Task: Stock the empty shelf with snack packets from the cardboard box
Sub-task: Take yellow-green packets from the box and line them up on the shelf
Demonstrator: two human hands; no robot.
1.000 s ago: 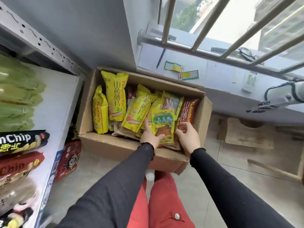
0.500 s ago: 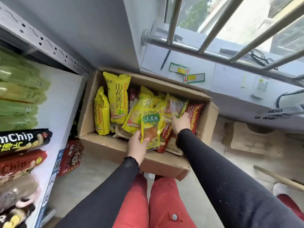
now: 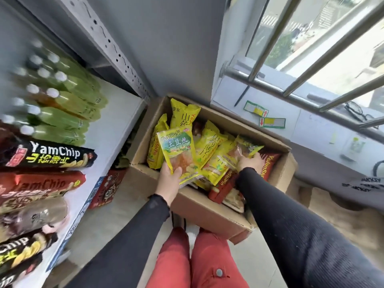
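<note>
An open cardboard box point(image 3: 199, 206) stands on the floor, full of several yellow and red snack packets. My left hand point(image 3: 169, 179) grips the bottom of a yellow-green snack packet point(image 3: 176, 148) and holds it upright above the box's left side. My right hand point(image 3: 249, 163) is down inside the box on the right, its fingers closed on another yellow packet point(image 3: 246, 147) that lies among the rest. A red packet point(image 3: 268, 165) sits just right of that hand. The white shelf point(image 3: 112, 123) is at the left, partly bare near the box.
Green drink bottles point(image 3: 68, 104) and YamChip boxes point(image 3: 49, 154) lie on the shelf's left part. A red carton point(image 3: 106, 192) stands under the shelf by the box. A windowsill point(image 3: 291, 129) with barred window is behind the box. My red trousers point(image 3: 197, 260) are below.
My left hand has lifted the yellow-green packet up and left, out of the pile. My right hand has reached deeper into the box's right side onto another packet. The view has swung left.
</note>
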